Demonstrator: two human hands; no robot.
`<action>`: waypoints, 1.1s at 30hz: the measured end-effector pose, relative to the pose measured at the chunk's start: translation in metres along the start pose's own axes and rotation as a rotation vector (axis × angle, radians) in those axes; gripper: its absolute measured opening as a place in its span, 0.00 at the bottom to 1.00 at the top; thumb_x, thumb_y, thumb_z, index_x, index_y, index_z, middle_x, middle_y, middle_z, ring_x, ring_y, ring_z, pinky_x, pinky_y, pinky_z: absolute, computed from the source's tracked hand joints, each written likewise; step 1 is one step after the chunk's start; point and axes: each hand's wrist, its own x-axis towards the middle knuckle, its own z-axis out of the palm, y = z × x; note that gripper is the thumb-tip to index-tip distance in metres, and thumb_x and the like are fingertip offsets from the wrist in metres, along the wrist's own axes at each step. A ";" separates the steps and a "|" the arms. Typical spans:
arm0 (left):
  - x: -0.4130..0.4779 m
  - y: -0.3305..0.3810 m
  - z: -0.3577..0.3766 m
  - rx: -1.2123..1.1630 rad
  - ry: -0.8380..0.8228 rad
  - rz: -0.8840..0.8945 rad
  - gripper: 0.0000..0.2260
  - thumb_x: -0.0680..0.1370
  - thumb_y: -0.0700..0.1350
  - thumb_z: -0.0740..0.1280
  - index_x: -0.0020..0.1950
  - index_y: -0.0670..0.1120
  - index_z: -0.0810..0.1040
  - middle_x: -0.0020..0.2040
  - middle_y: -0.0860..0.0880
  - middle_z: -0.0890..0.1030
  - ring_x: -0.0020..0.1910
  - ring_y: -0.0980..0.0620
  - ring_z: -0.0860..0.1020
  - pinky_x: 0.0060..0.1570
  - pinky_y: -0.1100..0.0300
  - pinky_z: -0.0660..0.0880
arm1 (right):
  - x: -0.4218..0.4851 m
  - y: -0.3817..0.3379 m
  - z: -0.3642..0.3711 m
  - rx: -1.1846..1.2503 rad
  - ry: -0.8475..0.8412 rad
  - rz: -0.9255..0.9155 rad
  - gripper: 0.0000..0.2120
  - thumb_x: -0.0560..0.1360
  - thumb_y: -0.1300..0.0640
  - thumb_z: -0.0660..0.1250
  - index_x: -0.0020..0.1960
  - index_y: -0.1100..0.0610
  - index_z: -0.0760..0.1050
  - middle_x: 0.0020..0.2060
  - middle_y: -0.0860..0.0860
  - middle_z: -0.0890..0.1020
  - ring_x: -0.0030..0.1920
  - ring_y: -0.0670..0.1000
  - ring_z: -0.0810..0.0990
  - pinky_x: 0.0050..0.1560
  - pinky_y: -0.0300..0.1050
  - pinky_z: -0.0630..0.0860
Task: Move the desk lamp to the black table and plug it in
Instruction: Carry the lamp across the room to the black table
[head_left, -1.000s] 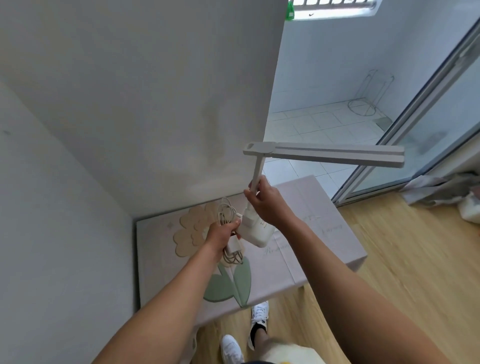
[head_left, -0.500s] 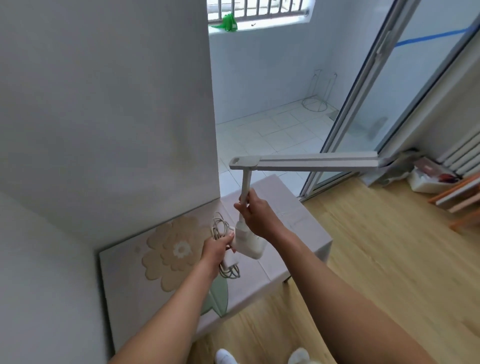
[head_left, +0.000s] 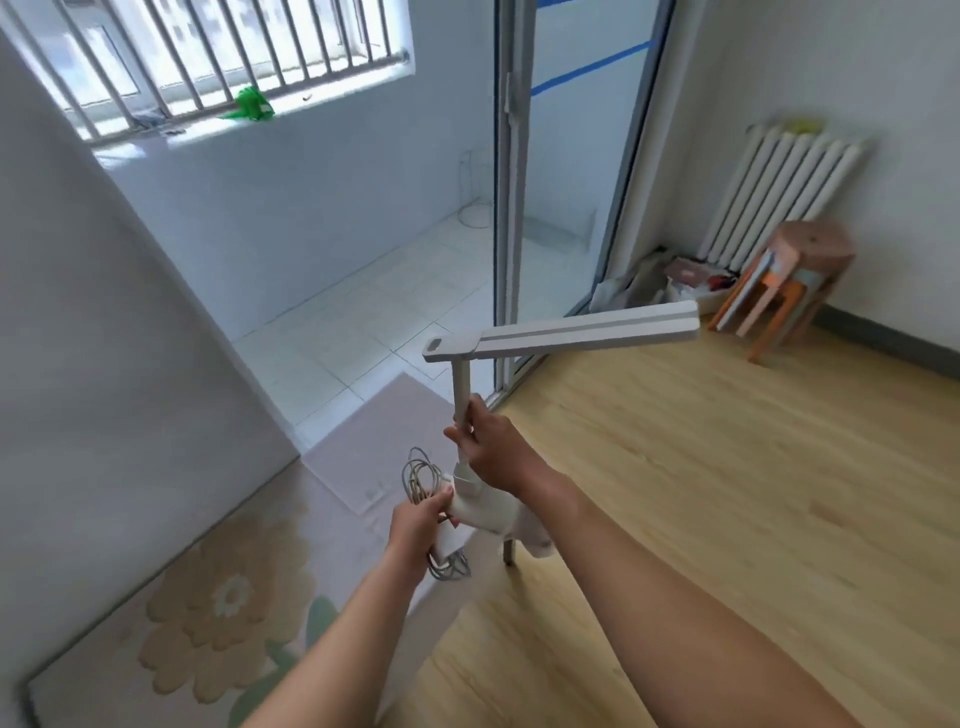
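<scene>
The right hand (head_left: 485, 452) covers the middle of the desk lamp (head_left: 561, 335) stem, and its wrist hides part of the base. The left hand (head_left: 418, 525) conceals much of the coiled cord (head_left: 418, 475); any plug is indistinguishable. The flowered tabletop (head_left: 218, 597) runs off the bottom edge.

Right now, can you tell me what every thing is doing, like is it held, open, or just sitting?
Desk lamp: lifted off the table, upright, head folded out level.
Right hand: grip closed around the lamp's stem.
Left hand: grip closed on the coiled cord.
Coiled cord: bundled, unplugged, carried.
Sliding glass door: partly open.
Stacked stools: standing by the radiator.
Flower-print table: lamp no longer on it.
</scene>
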 end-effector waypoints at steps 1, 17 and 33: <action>-0.002 -0.001 0.015 -0.005 -0.011 -0.009 0.09 0.78 0.43 0.73 0.45 0.37 0.84 0.33 0.41 0.81 0.31 0.47 0.79 0.37 0.55 0.77 | -0.006 0.008 -0.015 0.002 0.015 0.013 0.12 0.82 0.54 0.66 0.51 0.56 0.63 0.35 0.51 0.76 0.32 0.50 0.74 0.32 0.46 0.69; -0.062 -0.044 0.275 0.233 -0.268 -0.013 0.11 0.76 0.45 0.75 0.49 0.37 0.81 0.37 0.40 0.82 0.34 0.45 0.80 0.41 0.50 0.78 | -0.147 0.145 -0.227 0.038 0.307 0.234 0.13 0.83 0.51 0.65 0.49 0.55 0.62 0.33 0.52 0.76 0.32 0.52 0.77 0.33 0.51 0.68; -0.155 -0.116 0.487 0.455 -0.661 -0.021 0.07 0.78 0.41 0.74 0.48 0.37 0.81 0.39 0.42 0.82 0.34 0.48 0.80 0.34 0.56 0.78 | -0.330 0.242 -0.361 -0.014 0.715 0.515 0.10 0.83 0.50 0.62 0.55 0.54 0.65 0.37 0.52 0.81 0.33 0.52 0.82 0.31 0.50 0.78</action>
